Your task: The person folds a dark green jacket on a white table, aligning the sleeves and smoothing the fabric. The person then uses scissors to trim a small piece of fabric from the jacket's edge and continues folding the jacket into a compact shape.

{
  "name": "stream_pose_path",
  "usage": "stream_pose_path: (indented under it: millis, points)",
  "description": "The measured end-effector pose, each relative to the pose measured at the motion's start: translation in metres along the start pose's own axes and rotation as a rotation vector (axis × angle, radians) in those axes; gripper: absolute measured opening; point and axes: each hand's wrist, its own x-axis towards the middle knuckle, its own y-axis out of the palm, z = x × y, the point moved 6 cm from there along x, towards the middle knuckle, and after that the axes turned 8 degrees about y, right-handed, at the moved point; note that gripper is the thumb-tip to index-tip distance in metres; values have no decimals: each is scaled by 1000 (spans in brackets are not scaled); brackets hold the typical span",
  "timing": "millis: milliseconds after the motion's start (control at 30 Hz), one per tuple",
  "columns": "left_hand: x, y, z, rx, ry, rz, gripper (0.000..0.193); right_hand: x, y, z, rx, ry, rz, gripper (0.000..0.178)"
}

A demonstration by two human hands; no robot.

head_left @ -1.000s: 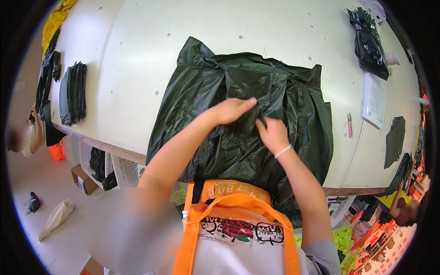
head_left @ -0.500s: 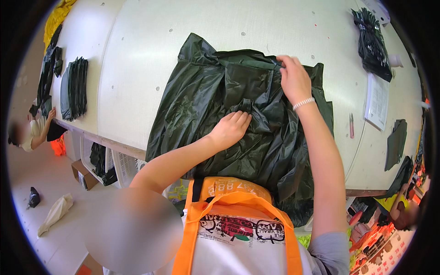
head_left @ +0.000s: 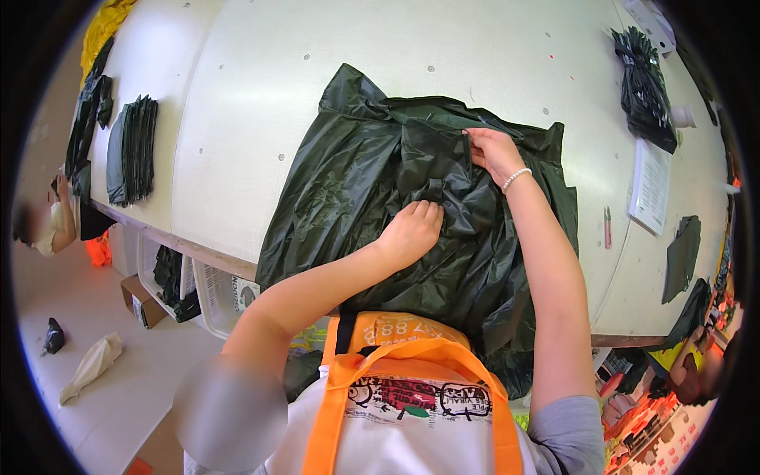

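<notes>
A dark green, shiny, thin fabric piece (head_left: 332,214) lies spread and wrinkled across the table, its lower part hanging over the front edge toward me. In its middle is a squarish panel (head_left: 434,154) with bunched folds below. My left hand (head_left: 413,232) rests on those folds, fingers curled down and closed on the cloth. At the panel's upper right corner, my right hand (head_left: 492,152) pinches the fabric edge between thumb and fingers. A white beaded bracelet circles the right wrist.
The pale table (head_left: 245,87) carries a stack of folded dark pieces (head_left: 132,150) at left. At right are a tied dark bundle (head_left: 645,91), a paper stack (head_left: 651,186), small snips (head_left: 607,227) and a dark cloth piece (head_left: 681,260). White baskets (head_left: 218,293) stand below; another person (head_left: 59,222) is at far left.
My right hand has come down and left from the fabric's far edge to the panel's upper corner. The left hand stays on the folds, its fingers more curled.
</notes>
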Motion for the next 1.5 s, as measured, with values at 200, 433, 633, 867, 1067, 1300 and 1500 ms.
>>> stream_pose_path:
  millis: [200,433,633,867,1067,1300,1500]
  points:
    - [24,5,49,-383,4,139,16,-107,36,35,-929,-902,-260,14]
    - [38,21,99,-1109,-293,155,27,-110,47,-45,-1251,-1013,-259,9]
    - [21,-26,36,-116,0,-169,29,-65,34,-41,-1134,-584,-169,9]
    - [21,4,72,-312,-22,-158,27,-110,64,-12,-1373,-1111,-374,27]
    - [43,-10,115,-536,-164,-123,29,-62,42,-16,-1326,-836,-295,16]
    - [34,1,80,-75,3,-270,37,-61,50,1,-1398,-852,-392,12]
    - [40,-3,105,-352,-52,-178,31,-114,59,13,-1318,-1077,-427,36]
